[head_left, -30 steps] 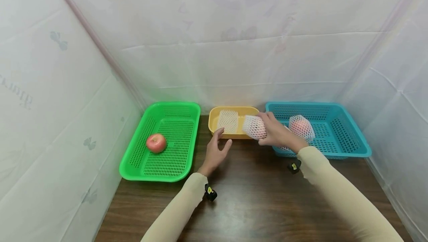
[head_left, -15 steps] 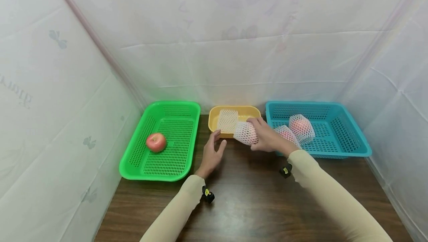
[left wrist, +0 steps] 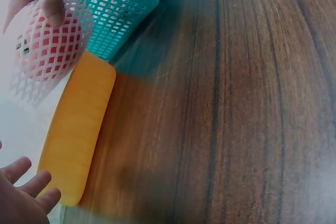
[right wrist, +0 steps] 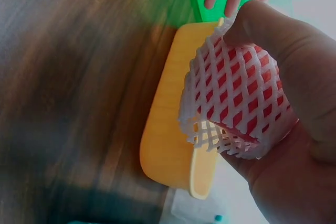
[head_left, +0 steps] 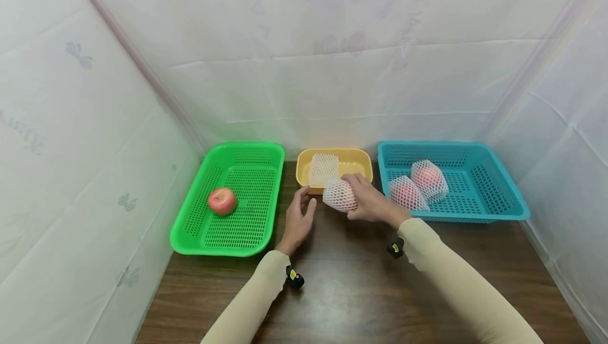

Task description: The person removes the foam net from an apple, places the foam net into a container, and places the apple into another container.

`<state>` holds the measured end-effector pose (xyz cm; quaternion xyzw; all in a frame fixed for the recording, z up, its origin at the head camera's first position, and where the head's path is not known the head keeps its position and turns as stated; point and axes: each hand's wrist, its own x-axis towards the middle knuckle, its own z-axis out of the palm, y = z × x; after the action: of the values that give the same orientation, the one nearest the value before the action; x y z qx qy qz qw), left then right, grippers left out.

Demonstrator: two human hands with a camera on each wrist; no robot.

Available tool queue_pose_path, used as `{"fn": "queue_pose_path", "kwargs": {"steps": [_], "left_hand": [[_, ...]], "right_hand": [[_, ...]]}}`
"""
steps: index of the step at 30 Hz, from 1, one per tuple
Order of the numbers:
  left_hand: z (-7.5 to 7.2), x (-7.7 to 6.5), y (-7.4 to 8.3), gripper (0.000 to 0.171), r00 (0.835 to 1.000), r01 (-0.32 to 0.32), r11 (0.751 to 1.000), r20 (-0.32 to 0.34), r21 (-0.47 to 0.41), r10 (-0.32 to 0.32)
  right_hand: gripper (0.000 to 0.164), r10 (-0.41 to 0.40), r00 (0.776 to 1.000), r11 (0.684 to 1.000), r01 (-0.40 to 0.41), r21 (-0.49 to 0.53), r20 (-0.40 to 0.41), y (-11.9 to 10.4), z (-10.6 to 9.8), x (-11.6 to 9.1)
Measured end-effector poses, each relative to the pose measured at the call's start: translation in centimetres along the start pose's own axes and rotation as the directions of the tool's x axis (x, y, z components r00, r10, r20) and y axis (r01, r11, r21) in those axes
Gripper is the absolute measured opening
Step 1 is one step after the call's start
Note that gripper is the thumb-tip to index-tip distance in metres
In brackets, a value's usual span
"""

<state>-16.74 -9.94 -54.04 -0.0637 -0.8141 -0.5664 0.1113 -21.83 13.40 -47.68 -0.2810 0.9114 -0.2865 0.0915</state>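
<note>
My right hand grips an apple in a white foam net sleeve, thumb on one side and fingers round the other, over the front edge of a small yellow tray. In the right wrist view the red apple shows through the mesh, and the net's loose end sticks out past it. Left of it my left hand holds nothing, its fingers spread and slightly bent, fingertips close to the tray's front left corner. A flat foam net sleeve lies in the tray.
On the left stands a green basket with one bare apple in it. A blue basket at the right has two netted apples, a front one and a rear one. White curtains enclose the table.
My right hand has carried the netted apple leftward and a little nearer, away from the blue basket and toward my left hand. The left hand has drawn back slightly.
</note>
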Motion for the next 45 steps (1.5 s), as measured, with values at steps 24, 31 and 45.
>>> {"fn": "queue_pose_path", "kwargs": {"steps": [24,31,45], "left_hand": [[-0.4,-0.6,-1.1,0.044,0.999,0.035,0.998,-0.030,0.053,-0.033],[-0.5,-0.9,-1.0,0.043,0.999,0.044,0.997,-0.033,0.058,-0.042],[-0.6,-1.0,-1.3,0.043,0.999,0.030,0.997,-0.040,0.073,-0.027]], "right_hand": [[0.096,-0.017,0.999,1.000,0.017,0.009,0.049,0.7,4.3,0.7],[0.095,-0.005,0.997,1.000,0.003,0.021,0.079,0.6,4.9,0.8],[0.097,-0.034,0.994,0.999,0.032,0.023,0.102,1.1,6.4,1.0]]}}
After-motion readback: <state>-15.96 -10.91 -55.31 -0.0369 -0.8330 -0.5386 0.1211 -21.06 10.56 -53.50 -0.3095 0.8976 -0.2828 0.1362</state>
